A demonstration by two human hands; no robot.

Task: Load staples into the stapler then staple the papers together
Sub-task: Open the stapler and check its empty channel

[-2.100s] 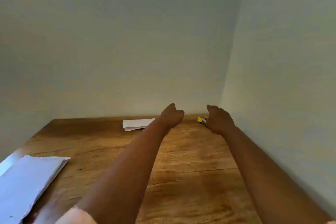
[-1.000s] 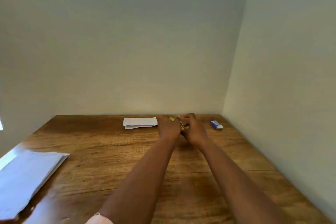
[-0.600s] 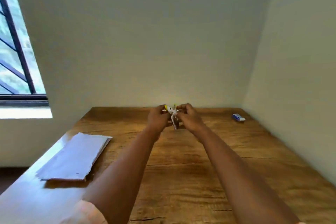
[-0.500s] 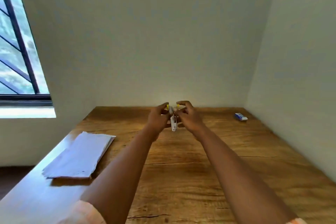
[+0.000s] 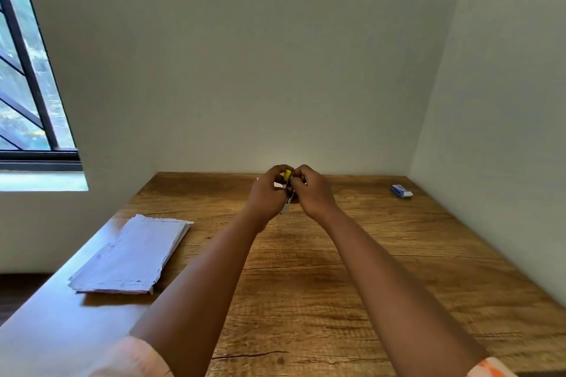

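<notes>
A: Where the grain runs lengthwise, the wooden surface (image 5: 306,269) looks matte and knotted; a flat, ragged-edged stack of white papers (image 5: 131,254) lies at its left edge.

B: Stapler position?

A: Held above the far middle of the surface, the stapler (image 5: 287,184) sits between left hand (image 5: 266,194) and right hand (image 5: 312,193); the curled fingers (image 5: 277,170) of both pinch it.

B: Appearance?

A: Small, yellow tip on top, pale metal strip below, mostly hidden. A blue-and-white box (image 5: 401,191) rests far right.

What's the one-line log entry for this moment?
stage: loading | left hand: holds stapler | right hand: holds stapler | papers: on table, untouched | blue box: far right
</notes>
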